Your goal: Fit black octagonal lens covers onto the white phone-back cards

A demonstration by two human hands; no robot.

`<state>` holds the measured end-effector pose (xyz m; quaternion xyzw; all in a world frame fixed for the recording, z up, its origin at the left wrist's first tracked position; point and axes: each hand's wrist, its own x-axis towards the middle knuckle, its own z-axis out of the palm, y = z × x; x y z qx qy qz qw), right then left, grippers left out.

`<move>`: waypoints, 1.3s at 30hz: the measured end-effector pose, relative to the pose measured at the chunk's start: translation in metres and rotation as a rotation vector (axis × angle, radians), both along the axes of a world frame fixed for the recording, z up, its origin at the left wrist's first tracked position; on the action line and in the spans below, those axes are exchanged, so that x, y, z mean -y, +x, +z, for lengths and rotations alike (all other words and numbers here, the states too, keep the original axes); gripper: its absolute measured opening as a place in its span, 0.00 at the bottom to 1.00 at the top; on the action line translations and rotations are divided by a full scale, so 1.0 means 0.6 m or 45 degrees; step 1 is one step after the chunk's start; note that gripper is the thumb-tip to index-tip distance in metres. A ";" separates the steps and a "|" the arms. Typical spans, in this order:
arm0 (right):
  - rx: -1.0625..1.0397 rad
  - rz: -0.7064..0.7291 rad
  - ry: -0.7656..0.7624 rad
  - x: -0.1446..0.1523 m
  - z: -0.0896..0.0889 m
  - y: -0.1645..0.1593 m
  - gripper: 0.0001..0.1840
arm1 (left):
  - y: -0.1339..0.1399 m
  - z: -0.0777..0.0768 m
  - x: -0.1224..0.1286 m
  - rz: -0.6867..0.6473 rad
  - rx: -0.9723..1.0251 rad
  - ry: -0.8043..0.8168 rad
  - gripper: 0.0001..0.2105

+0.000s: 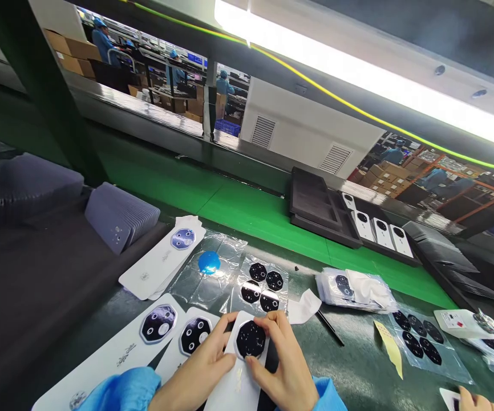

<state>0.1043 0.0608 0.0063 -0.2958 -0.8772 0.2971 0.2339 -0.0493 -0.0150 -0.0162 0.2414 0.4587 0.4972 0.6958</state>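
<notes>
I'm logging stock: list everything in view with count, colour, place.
Panel: one, white, handheld
Large panels: two, white, lower left
Panel stack: one, white, left
Disc: one, blue, centre
Disc sheets: several, clear, centre, right
Stick: one, black, right
Strip: one, yellow, right
Bottle: one, white, right
Trays: several, black, back
Plates: many, grey, both sides
Ledge: one, green, back
Lamp: one, white, overhead
Workers: several, blue, background
Left hand: one, blue sleeve, bottom
Right hand: one, blue sleeve, bottom

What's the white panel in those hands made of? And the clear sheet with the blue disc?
The white panel looks smooth and fairly matte, perhaps plastic, though its even, opaque face could equally be coated metal. The clear sheet is likely thin, glossy plastic film: see-through, creased and catching sharp glints.
</notes>
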 end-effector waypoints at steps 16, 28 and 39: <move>0.007 0.008 0.038 -0.002 -0.005 -0.001 0.29 | 0.000 -0.001 0.003 0.007 -0.039 0.015 0.35; 0.043 -0.003 -0.035 -0.003 -0.003 -0.001 0.27 | -0.001 0.003 0.004 -0.002 -0.029 0.019 0.35; 0.087 0.014 -0.124 -0.002 -0.001 0.000 0.25 | 0.000 -0.002 0.003 0.010 -0.013 0.030 0.36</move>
